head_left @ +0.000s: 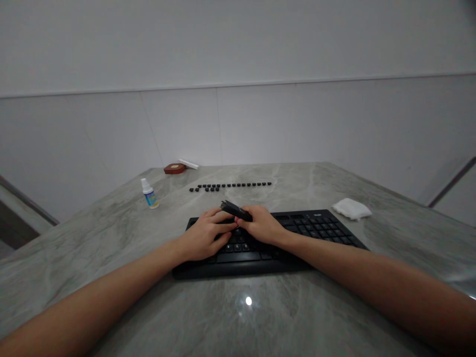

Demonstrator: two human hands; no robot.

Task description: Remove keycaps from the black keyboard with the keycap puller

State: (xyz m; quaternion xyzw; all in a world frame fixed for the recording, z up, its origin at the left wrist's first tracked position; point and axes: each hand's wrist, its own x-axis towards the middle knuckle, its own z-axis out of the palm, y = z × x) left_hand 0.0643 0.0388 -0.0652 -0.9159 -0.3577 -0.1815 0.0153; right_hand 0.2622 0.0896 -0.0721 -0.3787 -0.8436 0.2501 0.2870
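Observation:
A black keyboard (242, 257) lies on the grey marbled table in front of me. My left hand (208, 235) rests over its left part, fingers stretched out and a little apart, the tips near the tool and the keys. In the grip of my right hand (262, 224) is a slim black hand tool with a notched end (235, 210). It slants up to the left, and its lower end is hidden by my fingers. Under both hands, part of the keys cannot be seen. Beyond the keyboard, several small black keycaps (233, 185) stand in a long row with a shorter one before it.
A small white-capped bottle (150, 194) with a blue label stands at the left. At the far left edge sit a reddish-brown case (174, 168) and a flat white item (189, 164). White folded tissue (351, 208) lies to the right of the keyboard. A pale wall (260, 119) rises behind the table.

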